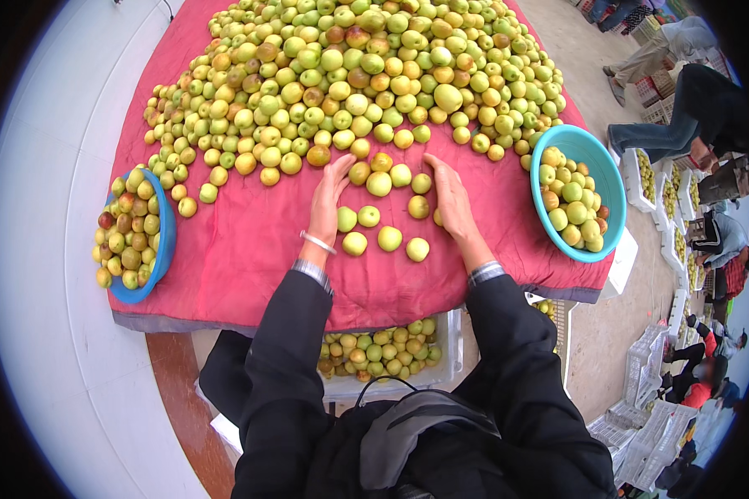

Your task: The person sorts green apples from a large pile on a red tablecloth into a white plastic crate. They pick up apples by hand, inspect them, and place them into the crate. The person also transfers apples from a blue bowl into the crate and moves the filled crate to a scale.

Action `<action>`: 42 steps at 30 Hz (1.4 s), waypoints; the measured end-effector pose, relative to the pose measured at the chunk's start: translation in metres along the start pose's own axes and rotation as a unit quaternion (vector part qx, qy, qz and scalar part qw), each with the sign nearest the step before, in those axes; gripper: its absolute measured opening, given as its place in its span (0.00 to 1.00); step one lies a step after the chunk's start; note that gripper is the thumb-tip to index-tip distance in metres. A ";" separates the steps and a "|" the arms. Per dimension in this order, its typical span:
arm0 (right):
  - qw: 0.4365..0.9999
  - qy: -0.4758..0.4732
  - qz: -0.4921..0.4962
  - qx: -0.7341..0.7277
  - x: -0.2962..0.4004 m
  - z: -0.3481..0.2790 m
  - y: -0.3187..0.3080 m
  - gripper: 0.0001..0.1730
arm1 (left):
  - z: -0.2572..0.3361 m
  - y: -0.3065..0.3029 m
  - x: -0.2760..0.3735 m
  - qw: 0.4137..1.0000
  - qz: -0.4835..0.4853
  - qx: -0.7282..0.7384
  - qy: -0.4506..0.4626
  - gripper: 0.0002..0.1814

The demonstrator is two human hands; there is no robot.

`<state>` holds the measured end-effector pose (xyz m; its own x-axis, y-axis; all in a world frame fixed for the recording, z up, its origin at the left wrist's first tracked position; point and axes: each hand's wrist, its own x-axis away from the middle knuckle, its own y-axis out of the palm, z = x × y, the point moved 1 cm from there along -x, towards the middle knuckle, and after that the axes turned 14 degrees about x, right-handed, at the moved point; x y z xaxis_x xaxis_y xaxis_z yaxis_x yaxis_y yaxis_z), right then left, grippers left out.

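My left hand and my right hand rest upright on the red quilted cloth, palms facing each other. Both are flat and grip nothing. Between them lies a loose group of small yellow-green fruits, probably jujubes. One fruit is partly hidden behind my right palm; a green fruit sits against or close beside my left palm. Just beyond my fingertips begins a large heap of the same fruits, some with reddish-brown patches. A bangle circles my left wrist.
A blue basin of browner fruits stands at the left edge, a turquoise basin of fruits at the right. Below the table's front edge is a white crate of fruits. A white wall runs along the left. Several people and crates occupy the right.
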<state>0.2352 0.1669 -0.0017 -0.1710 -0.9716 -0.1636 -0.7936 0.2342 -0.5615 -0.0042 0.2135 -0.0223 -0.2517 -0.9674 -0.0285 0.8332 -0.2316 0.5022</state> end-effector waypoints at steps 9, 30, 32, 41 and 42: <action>0.996 -0.079 -0.038 -0.006 0.008 -0.035 0.037 0.24 | -0.004 0.007 -0.003 0.989 -0.061 -0.130 0.034 0.30; 0.993 -0.118 -0.020 0.020 0.174 -0.071 0.035 0.08 | 0.016 0.024 0.208 0.928 0.016 -0.332 0.169 0.10; 0.994 -0.066 0.079 0.016 0.124 -0.064 0.028 0.10 | 0.051 0.007 0.173 0.904 0.054 -0.358 0.225 0.05; 0.965 -0.013 0.085 0.248 -0.055 -0.024 0.046 0.32 | 0.057 -0.076 -0.024 0.841 0.191 -0.459 0.212 0.32; 0.977 -0.038 0.063 0.201 -0.054 -0.030 0.053 0.26 | 0.054 -0.069 -0.025 0.852 0.189 -0.444 0.201 0.31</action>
<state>0.1844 0.2306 0.0015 -0.1966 -0.9323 -0.3037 -0.4732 0.3615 -0.8034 -0.0813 0.2590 -0.0098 0.1574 -0.9056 -0.3937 0.9063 0.2909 -0.3066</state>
